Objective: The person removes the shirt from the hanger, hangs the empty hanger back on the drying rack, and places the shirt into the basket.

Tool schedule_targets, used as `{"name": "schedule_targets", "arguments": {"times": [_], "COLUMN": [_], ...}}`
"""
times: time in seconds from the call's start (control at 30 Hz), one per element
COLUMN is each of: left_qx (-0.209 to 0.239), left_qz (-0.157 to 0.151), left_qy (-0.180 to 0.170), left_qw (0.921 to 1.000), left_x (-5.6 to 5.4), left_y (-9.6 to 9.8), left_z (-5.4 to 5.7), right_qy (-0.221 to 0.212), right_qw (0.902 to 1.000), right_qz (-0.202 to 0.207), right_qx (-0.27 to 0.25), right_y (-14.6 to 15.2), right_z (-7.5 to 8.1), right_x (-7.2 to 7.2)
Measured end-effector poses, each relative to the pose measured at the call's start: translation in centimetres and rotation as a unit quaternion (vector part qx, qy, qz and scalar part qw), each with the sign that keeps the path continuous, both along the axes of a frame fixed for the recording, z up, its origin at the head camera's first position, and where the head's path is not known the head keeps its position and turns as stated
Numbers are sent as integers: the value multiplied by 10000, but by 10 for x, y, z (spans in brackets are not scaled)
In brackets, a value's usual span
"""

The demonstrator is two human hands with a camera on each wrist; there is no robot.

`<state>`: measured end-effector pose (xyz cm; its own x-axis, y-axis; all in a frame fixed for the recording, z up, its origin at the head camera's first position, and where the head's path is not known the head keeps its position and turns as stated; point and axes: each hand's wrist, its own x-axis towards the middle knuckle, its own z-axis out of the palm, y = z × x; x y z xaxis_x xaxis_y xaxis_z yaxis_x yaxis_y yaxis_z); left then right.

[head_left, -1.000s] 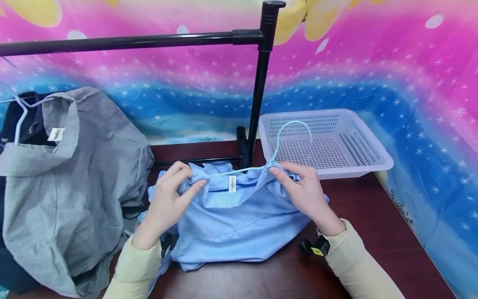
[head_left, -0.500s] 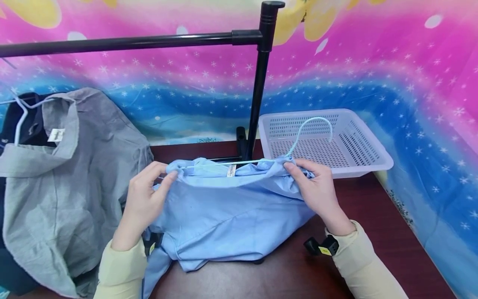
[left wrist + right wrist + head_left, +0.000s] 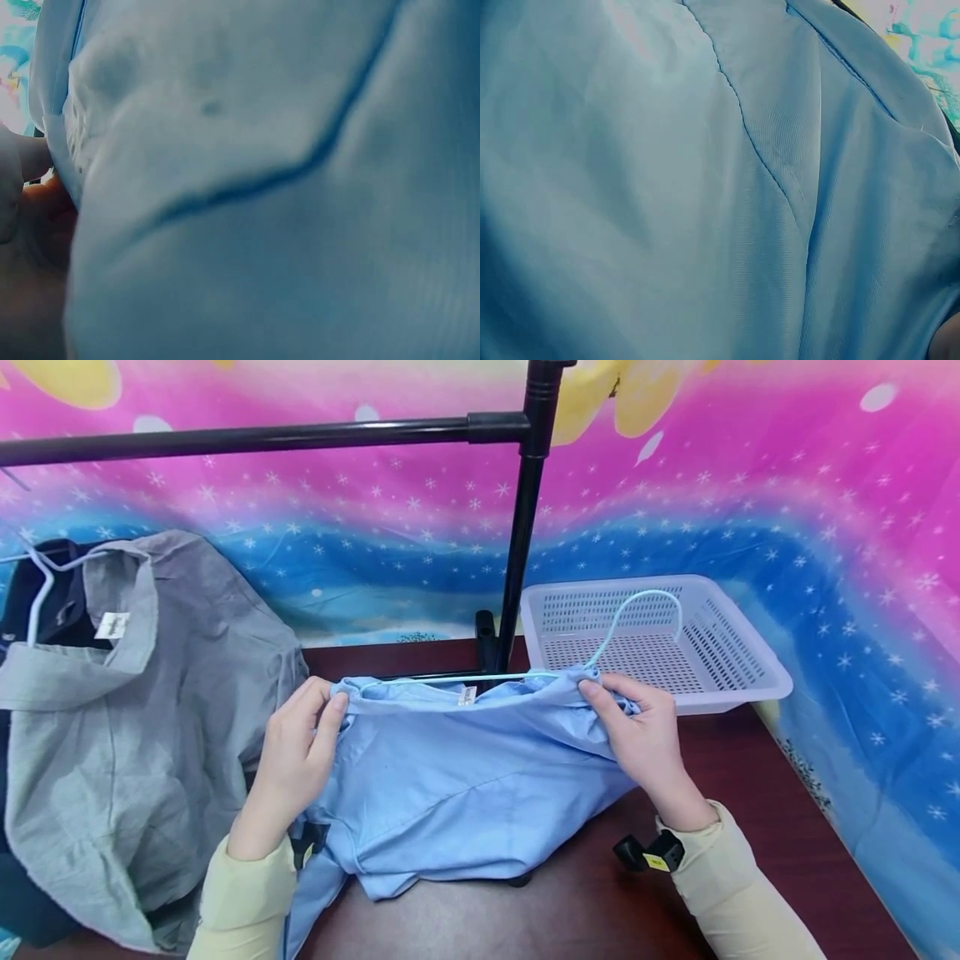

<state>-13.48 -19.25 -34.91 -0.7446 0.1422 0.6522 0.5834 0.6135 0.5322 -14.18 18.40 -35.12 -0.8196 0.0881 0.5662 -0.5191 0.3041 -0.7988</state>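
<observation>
A light blue shirt is stretched by its collar between my two hands, its lower part draping over the table. My left hand pinches the left end of the collar opening between thumb and fingers. At the other end my right hand grips bunched collar cloth close to the neck of a pale blue hanger. The hanger's bar runs across the opening, and its hook rises to the right; its ends are hidden in the cloth. A small white label shows inside the collar. Blue fabric fills most of both wrist views.
A black clothes rack stands behind the shirt. To its left hang a grey shirt on a white hanger and a dark garment behind it. A pale perforated basket sits at the back right of the dark red table.
My left hand has moved left and my right hand slightly right, pulling the collar wide and flat. The hanger's hook has shifted right, over the basket. Little differs over the last half second.
</observation>
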Motion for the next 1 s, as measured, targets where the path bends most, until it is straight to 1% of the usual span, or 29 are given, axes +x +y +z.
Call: {"name": "schedule_targets", "arguments": {"times": [0.2,0.37,0.57,0.7,0.9,1.0], "left_qx": [-20,49,-177,-425,-702,-807], "left_qz": [-179,-247,-327,-577,-952,-1226], "left_qy": [-15,-85,-303,-420,-438,-568], "left_qw": [9998,9996,9988,9965,9920,9875], "left_x": [-2,-3,-3,-3,-5,-6], "left_y": [4,10,19,29,47,58], "left_z": [0,-2,-7,-9,-14,-18], "right_qy": [270,254,281,371,471,515], "right_qw": [9991,9984,9967,9960,9943,9933], "right_qz": [-193,-186,-100,-37,344,516], "right_qx": [-269,-474,-749,-810,-889,-901], "right_y": [-1,-4,-10,-19,-39,-48], "right_z": [4,4,4,4,4,5], "right_x": [-1,-2,-5,-7,-8,-8]}}
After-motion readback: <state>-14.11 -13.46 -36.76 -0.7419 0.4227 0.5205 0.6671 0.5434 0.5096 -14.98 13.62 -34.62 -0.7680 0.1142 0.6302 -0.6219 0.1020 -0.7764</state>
